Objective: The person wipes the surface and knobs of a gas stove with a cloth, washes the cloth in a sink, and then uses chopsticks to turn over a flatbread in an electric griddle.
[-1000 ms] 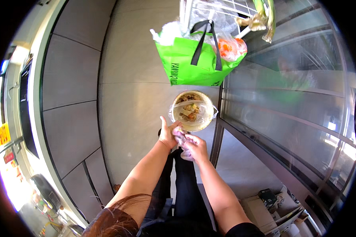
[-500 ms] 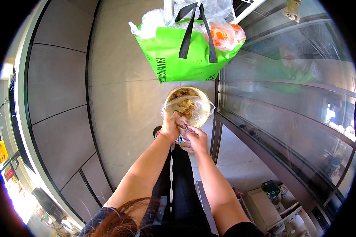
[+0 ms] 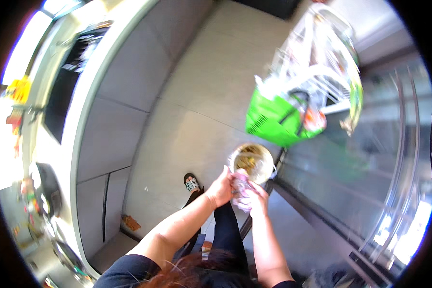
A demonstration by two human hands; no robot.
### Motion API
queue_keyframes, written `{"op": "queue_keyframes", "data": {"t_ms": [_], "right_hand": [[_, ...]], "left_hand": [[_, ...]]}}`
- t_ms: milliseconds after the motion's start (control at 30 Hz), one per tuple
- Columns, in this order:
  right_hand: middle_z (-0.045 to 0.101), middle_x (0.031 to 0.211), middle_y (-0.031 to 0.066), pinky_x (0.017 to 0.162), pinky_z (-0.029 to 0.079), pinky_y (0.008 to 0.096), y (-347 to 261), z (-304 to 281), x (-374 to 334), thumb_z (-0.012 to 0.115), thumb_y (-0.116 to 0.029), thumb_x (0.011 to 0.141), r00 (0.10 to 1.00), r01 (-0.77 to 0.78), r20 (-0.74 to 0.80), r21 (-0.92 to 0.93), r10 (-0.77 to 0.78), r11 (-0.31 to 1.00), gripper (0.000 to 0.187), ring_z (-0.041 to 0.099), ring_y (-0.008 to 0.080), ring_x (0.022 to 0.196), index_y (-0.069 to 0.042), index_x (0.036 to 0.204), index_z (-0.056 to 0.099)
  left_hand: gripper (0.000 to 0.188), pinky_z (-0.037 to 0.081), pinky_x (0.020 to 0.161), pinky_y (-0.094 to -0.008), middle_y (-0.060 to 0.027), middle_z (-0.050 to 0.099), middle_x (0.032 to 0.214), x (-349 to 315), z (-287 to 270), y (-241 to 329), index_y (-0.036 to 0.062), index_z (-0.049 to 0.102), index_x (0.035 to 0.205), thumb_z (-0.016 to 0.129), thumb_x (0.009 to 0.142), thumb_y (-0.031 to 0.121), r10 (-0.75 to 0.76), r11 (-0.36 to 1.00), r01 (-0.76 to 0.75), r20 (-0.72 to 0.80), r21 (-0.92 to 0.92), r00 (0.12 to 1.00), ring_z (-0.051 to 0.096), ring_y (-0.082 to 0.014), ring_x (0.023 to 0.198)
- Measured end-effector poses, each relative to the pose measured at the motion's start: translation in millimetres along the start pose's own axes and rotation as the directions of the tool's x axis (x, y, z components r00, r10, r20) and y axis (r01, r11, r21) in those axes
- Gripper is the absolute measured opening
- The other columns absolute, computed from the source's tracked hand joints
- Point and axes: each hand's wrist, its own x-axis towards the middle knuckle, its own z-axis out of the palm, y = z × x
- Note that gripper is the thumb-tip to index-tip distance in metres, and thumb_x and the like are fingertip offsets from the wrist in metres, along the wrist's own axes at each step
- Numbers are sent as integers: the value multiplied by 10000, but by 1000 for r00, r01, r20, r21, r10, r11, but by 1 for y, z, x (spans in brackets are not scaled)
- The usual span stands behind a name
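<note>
A crumpled pinkish-purple bundle (image 3: 242, 193) is held between my two hands, just on the near side of a pale round bucket (image 3: 270, 161). My left hand (image 3: 220, 188) is closed on the bundle's left side. My right hand (image 3: 259, 199) grips it from the right, its fingers partly hidden and blurred. The bundle looks like thin plastic, but what is inside, if anything, I cannot make out. Yellowish-brown food scraps (image 3: 246, 162) lie in the bucket, which has clear plastic over part of its opening.
Beyond the bucket, a bright green bag (image 3: 269, 113) stuffed with plastic leans by a white rack (image 3: 326, 79). Grey cabinets (image 3: 125, 110) run along the left and a dark-framed glass panel (image 3: 341, 168) along the right. My slippered foot (image 3: 191, 182) stands on the tiled floor, left of the bucket.
The view has swung leftward, so the bucket and green bag sit farther right and more of the rack shows. More of the pinkish bundle now shows, still in both hands.
</note>
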Motion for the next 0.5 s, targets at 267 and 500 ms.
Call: {"op": "queue_keyframes", "data": {"t_ms": [267, 500], "right_hand": [[612, 1090, 150, 854, 487, 306, -28, 191, -36, 561, 72, 791, 957, 231, 230, -242, -175, 942, 365, 611, 201, 960, 79, 1156, 553], [619, 1070, 141, 837, 491, 297, 1, 465, -99, 581, 48, 784, 769, 366, 633, -324, -88, 872, 376, 610, 182, 945, 70, 1159, 557]], "left_hand": [[639, 257, 1034, -428, -44, 424, 1383, -214, -49, 114, 146, 455, 1301, 319, 905, 629, 314, 943, -316, -38, -102, 949, 397, -214, 1251], [482, 454, 877, -401, -105, 587, 1138, -403, -164, 197, 83, 546, 1143, 355, 959, 485, 681, 597, -752, -318, -279, 659, 570, -254, 1046]]}}
